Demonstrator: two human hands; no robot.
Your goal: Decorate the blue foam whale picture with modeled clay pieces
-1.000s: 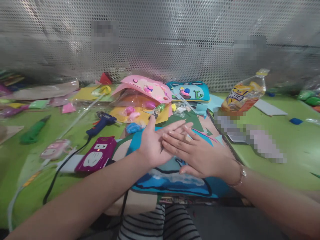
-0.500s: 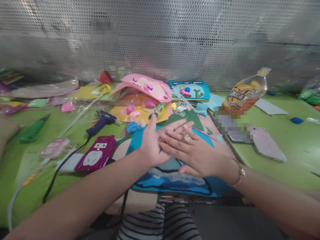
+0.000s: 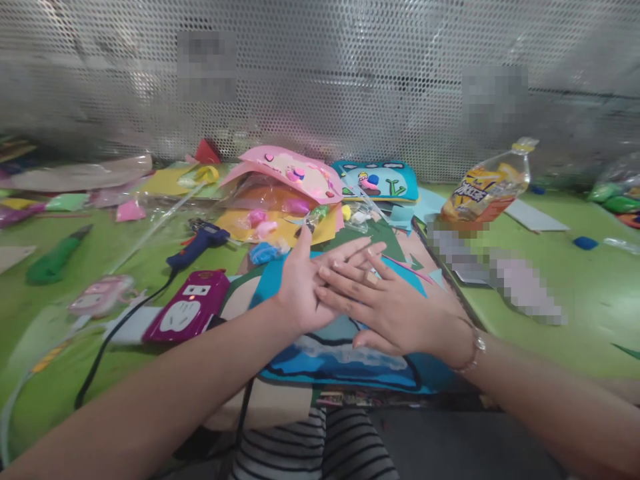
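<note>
My left hand is palm up, its thumb raised and its fingers stretched out to the right. Across its palm lies my right hand, palm down, fingers straight and slightly apart, with a ring on one finger. The two palms overlap, so anything between them is hidden. Beneath both hands is a blue craft sheet with black outlines and a white wavy band. A lump of blue clay in clear wrap sits just beyond my left hand.
Left are a blue glue gun, a magenta power strip with cables, and a green-handled cutter. Behind lie a pink decorated sheet, a blue decorated sheet and wrapped clay. A plastic bottle stands right, before a perforated metal panel.
My hands keep nearly the same overlapped pose, with only a tiny shift of the right hand. The view has turned slightly right, and a tan shape at the left edge is gone.
</note>
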